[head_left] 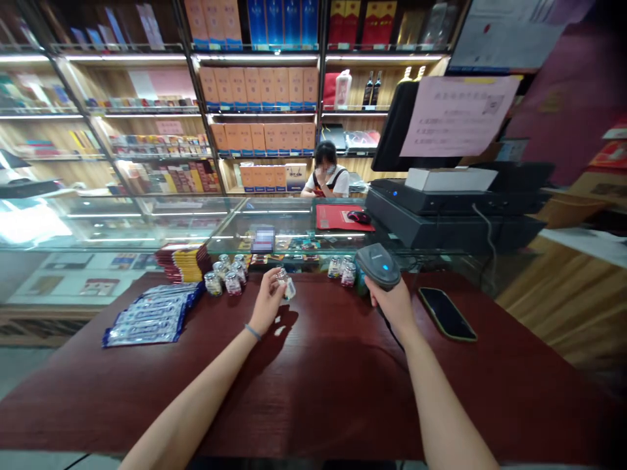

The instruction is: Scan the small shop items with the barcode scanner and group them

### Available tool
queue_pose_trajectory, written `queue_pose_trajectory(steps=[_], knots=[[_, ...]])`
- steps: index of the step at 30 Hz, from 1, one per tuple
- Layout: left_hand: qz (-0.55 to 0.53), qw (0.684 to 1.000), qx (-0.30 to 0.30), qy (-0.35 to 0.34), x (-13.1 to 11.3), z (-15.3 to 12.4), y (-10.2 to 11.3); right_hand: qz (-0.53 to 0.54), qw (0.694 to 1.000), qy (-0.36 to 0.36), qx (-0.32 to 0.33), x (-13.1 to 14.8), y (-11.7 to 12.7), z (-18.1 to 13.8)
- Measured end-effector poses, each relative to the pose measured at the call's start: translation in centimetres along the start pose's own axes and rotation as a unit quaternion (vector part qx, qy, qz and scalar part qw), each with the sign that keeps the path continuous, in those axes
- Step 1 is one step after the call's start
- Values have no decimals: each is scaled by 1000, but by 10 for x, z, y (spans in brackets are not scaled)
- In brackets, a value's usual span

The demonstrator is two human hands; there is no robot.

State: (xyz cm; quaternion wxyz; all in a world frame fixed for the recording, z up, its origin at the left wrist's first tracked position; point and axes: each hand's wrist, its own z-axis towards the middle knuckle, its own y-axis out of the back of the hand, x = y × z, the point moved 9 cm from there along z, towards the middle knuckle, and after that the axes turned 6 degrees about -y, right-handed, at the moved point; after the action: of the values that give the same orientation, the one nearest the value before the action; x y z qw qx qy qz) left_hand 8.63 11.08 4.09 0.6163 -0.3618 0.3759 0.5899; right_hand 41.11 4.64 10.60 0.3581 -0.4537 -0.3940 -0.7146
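Between its fingertips, my left hand (pixel 267 301) grips a small clear jar (pixel 289 288) with a label, tilted just above the dark red table. My right hand (pixel 396 305) is wrapped round the handle of a black barcode scanner (pixel 379 266) with a blue light on top; its head points towards the glass counter. Left of the jar stands a cluster of similar small jars (pixel 232 282) with silvery lids. A few more jars (pixel 347 273) stand close to the scanner's left side. The jar's underside and most of the scanner's handle are hidden.
Blue-and-white packets (pixel 151 314) lie fanned at left, by a stack of red and yellow packs (pixel 183 262). A phone (pixel 447 314) lies at right. Behind are a glass counter (pixel 235 225), a mouse (pixel 359 216), a monitor (pixel 398 127) and a seated person (pixel 337 179).
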Motion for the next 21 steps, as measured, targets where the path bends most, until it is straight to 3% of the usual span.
queue_pose_trajectory(steps=[4,9,16,21], knots=[[-66,993,22,100,5,-15,41,-37,998,24,47,6,-33,-11],[-144,977,31,157,17,-27,77,-121,982,60,132,15,-78,-36],[-190,964,19,187,35,-29,95,-257,914,146,278,23,-135,-87],[-191,961,13,199,35,-30,95,-327,868,162,336,21,-158,-108]])
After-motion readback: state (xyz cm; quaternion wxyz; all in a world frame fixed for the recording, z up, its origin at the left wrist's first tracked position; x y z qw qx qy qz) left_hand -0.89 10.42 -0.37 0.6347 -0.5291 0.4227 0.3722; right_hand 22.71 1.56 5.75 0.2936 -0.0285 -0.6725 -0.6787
